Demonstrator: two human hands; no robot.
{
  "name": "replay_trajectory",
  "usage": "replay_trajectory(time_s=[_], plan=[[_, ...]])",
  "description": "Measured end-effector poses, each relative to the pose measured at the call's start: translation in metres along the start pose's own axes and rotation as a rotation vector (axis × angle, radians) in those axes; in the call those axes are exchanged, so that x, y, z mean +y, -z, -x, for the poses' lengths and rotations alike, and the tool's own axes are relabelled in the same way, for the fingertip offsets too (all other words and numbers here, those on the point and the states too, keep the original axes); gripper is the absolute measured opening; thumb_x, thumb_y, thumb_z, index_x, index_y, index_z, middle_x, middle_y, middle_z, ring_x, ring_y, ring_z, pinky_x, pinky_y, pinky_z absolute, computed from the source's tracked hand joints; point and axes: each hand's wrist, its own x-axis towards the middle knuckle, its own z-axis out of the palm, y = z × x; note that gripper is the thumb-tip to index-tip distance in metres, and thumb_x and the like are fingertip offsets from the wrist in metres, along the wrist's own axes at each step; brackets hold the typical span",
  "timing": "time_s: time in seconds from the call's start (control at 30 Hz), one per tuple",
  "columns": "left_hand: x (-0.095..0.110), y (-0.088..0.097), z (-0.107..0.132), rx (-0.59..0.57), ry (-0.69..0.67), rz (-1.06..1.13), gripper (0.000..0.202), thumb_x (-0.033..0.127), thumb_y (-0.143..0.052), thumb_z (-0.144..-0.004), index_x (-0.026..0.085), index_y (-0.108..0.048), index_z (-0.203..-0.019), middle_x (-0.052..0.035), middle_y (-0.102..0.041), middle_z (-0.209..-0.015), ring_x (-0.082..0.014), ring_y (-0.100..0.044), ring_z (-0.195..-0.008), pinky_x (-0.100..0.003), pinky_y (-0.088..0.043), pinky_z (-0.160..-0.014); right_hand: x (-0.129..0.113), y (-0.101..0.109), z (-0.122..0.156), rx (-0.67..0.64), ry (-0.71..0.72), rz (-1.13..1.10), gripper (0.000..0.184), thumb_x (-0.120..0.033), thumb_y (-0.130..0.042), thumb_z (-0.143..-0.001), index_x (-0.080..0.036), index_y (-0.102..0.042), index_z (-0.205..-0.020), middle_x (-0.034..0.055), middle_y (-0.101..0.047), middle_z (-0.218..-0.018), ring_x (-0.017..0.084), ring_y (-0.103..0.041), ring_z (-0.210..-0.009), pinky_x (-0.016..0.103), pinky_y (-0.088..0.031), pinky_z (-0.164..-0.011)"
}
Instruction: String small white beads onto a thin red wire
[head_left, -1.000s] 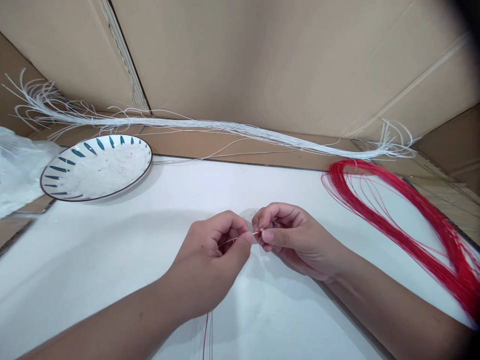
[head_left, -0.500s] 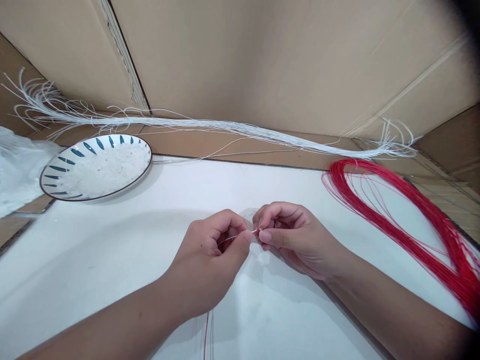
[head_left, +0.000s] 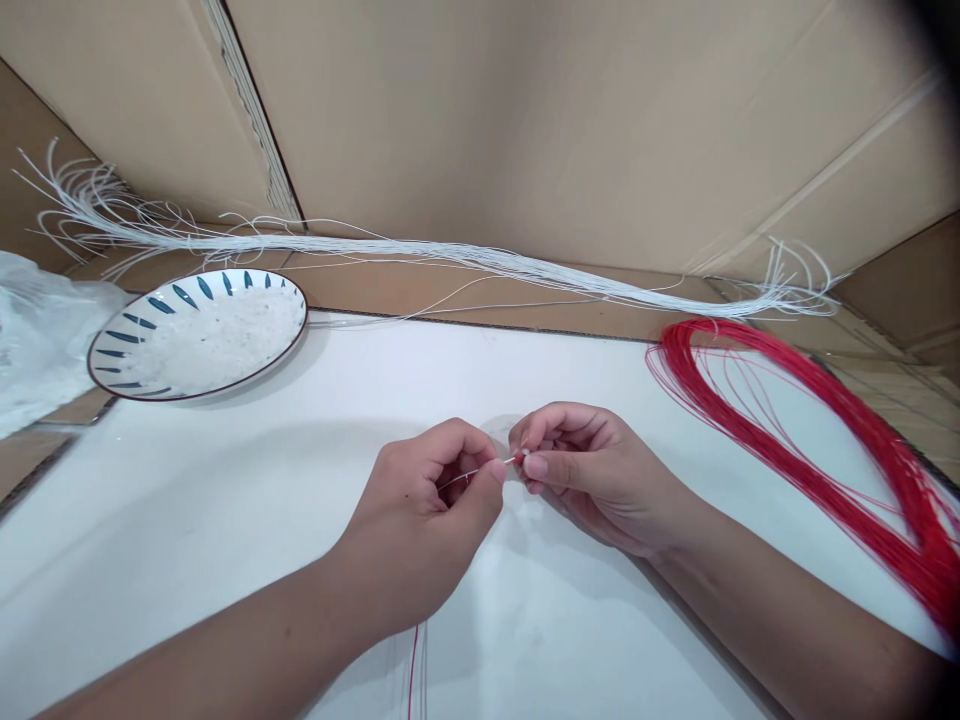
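Note:
My left hand is closed in a pinch on a thin white wire, which runs back through the curled fingers. Just to its right, my right hand pinches the same line, where a short red part and a tiny whitish piece show at the thumb tip. What that piece is, I cannot make out. The fingertips of both hands are close together, a small gap apart, above the white tabletop. A red wire hangs below my left wrist, with thin pale strands beside it.
At the back, a long bundle of white wires lies along the cardboard wall. A plate with blue marks holds white bits at the left, by a clear plastic bag. On the right lies a coil of red wire.
My right fingertips have shifted very slightly right, and a little more of the red part shows. Both hands keep their pinch. The whole view has moved a touch.

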Motion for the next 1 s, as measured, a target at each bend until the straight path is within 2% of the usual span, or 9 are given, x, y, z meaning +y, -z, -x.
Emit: replay_trajectory(time_s=[0.17, 0.7, 1.0], plan=[[-0.0008, 0.0002, 0.0005, -0.021, -0.023, 0.009, 0.019, 0.032, -0.057, -0.093, 0.024, -0.060, -0.076, 0.0062, -0.045, -0.059, -0.0090, -0.036, -0.052, -0.020, -0.030, -0.045, -0.0002, 0.0018, -0.0002, -0.048, -0.007, -0.011, 0.010, -0.009, -0.082, -0.076, -0.018, -0.077, -0.076, 0.0001, -0.070, -0.074, 0.007, -0.062, -0.064, 0.019, -0.052, -0.063], [0.0000, 0.0004, 0.0009, -0.043, -0.018, 0.044, 0.017, 0.028, -0.058, -0.092, 0.023, -0.059, -0.076, 0.0069, -0.045, -0.060, -0.0075, -0.036, -0.051, -0.019, -0.030, -0.044, 0.0012, 0.0026, -0.0006, -0.089, 0.001, -0.004, 0.010, -0.008, -0.080, -0.078, -0.018, -0.077, -0.078, 0.0008, -0.072, -0.076, 0.007, -0.063, -0.066, 0.017, -0.053, -0.064], [-0.0001, 0.0001, -0.0010, -0.022, -0.013, 0.012, 0.017, 0.028, -0.058, -0.091, 0.023, -0.060, -0.075, 0.0073, -0.045, -0.059, -0.0072, -0.036, -0.050, -0.018, -0.030, -0.044, 0.0039, 0.0018, 0.0014, -0.040, 0.048, 0.056, 0.010, -0.010, -0.081, -0.077, -0.019, -0.077, -0.077, 0.0011, -0.071, -0.074, 0.008, -0.062, -0.067, 0.019, -0.051, -0.061]])
